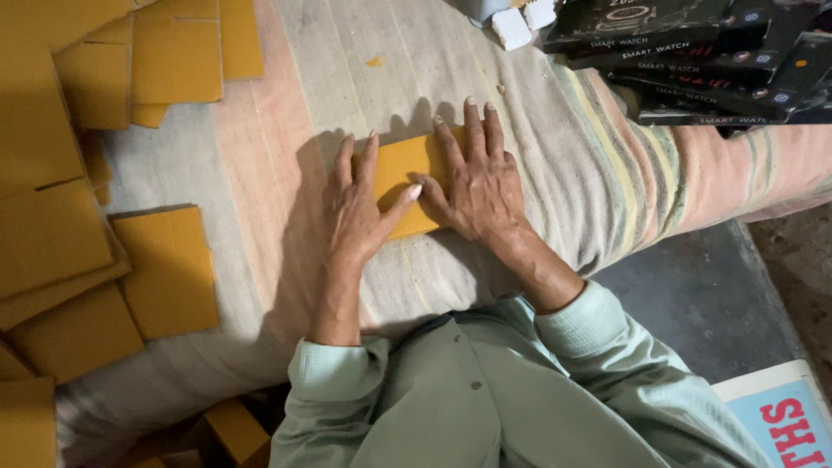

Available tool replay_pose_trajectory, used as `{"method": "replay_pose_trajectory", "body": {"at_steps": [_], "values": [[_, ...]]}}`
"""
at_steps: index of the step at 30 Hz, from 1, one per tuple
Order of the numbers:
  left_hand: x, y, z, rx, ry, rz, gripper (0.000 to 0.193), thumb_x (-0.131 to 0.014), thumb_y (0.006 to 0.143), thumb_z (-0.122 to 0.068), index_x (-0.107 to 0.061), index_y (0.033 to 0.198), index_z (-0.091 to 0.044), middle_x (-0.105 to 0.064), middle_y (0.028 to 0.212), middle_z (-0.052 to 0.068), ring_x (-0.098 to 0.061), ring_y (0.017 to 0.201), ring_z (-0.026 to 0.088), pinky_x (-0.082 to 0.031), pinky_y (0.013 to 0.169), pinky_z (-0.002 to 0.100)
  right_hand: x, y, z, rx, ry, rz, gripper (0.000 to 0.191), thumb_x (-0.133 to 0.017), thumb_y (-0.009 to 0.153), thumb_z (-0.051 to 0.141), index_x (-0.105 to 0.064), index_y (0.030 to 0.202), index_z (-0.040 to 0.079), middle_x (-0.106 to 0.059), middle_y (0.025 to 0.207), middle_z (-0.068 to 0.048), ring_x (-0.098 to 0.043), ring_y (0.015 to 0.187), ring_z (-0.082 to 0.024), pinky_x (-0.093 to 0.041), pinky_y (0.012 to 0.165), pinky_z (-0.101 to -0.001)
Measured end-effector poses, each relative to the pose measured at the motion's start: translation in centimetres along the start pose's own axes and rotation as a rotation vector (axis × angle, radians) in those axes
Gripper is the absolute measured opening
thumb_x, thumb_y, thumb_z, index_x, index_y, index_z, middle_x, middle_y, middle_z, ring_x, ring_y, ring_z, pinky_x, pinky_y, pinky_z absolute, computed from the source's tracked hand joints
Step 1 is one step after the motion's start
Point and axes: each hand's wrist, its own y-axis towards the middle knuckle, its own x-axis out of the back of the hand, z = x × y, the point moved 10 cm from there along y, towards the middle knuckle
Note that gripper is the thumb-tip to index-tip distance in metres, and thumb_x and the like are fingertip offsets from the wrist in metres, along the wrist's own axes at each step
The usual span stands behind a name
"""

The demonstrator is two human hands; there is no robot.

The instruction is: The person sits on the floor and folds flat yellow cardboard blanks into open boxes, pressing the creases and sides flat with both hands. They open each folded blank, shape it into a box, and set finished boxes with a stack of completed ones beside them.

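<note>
Left hand: I see my left hand (357,208) lying flat, palm down, fingers apart and stretched toward the far side; its thumb reaches right across the yellow cardboard piece (406,186). It presses on the piece and grips nothing.
Right hand: my right hand (475,178) also lies flat and spread, fingers pointing far, covering the right part of the same piece. Nothing is clamped in it; the two thumbs nearly meet over the card.
Yellow cardboard piece: it lies flat on the striped cloth (555,147) in the middle of the scene, under and between both hands, with only its middle and near edge showing.
Surface: the cloth covers a padded surface that I cannot name for sure; its right end curves down toward a dark floor (702,303).
Loose cardboard sheets: a scatter of yellow cardboard sheets (169,273) lies at the left, well apart from the hands, some overlapping, more at the far left corner.
Boxes: a stack of black boxes (693,52) sits at the far right on the cloth.
White blocks: two small white blocks (511,28) lie at the far edge, just left of the boxes.
Sleeves: pale green sleeves (572,325) show at the near edge.
</note>
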Motion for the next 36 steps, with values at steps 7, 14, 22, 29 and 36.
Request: {"method": "replay_pose_trajectory", "body": {"at_steps": [7,14,22,29,36], "values": [[-0.2,-1.0,1.1,0.001,-0.160,0.008,0.058,-0.047,0.110,-0.039,-0.035,0.163,-0.019,-0.024,0.172,0.018,-0.039,0.150,0.041,-0.039,0.119,0.050,-1.0,-1.0,-1.0,-0.027,0.015,-0.024,0.058,-0.057,0.101,0.028,-0.049,0.156,0.013,-0.030,0.166,-0.025,-0.034,0.147,-0.052,-0.042,0.115,-0.0550],[-0.2,-0.8,0.8,0.007,-0.090,-0.018,0.059,-0.053,0.106,-0.037,-0.036,0.159,-0.017,-0.026,0.166,0.021,-0.037,0.147,0.043,-0.034,0.115,0.053,-1.0,-1.0,-0.6,-0.042,0.006,0.040,0.080,-0.062,0.091,0.059,-0.045,0.150,0.008,-0.031,0.157,-0.028,-0.037,0.137,-0.052,-0.043,0.105,-0.0559],[-0.3,-1.1,-0.2,0.177,0.033,-0.031,0.060,-0.047,0.102,-0.028,-0.036,0.159,-0.016,-0.023,0.169,0.023,-0.043,0.141,0.043,-0.045,0.105,0.051,0.1,-1.2,0.1,-0.024,-0.098,-0.071,0.063,-0.051,0.102,0.042,-0.047,0.155,0.010,-0.031,0.163,-0.026,-0.029,0.149,-0.051,-0.024,0.116,-0.0665],[0.2,-1.1,-3.0,0.113,0.222,-0.159,0.055,-0.053,0.106,-0.032,-0.041,0.155,-0.010,-0.030,0.162,0.025,-0.042,0.138,0.046,-0.041,0.109,0.056,-1.7,-0.8,2.7,0.035,-0.112,-0.036,0.062,-0.051,0.102,0.044,-0.047,0.154,0.010,-0.032,0.163,-0.026,-0.020,0.152,-0.047,-0.012,0.120,-0.0706],[0.6,-2.6,0.0,0.187,0.089,-0.197,0.056,-0.050,0.104,-0.025,-0.041,0.157,-0.010,-0.030,0.162,0.026,-0.034,0.145,0.049,-0.035,0.116,0.057,-0.8,-1.4,-0.6,-0.038,-0.101,-0.065,0.064,-0.051,0.102,0.038,-0.043,0.159,0.011,-0.030,0.165,-0.026,-0.020,0.152,-0.049,-0.013,0.119,-0.0699]]}}
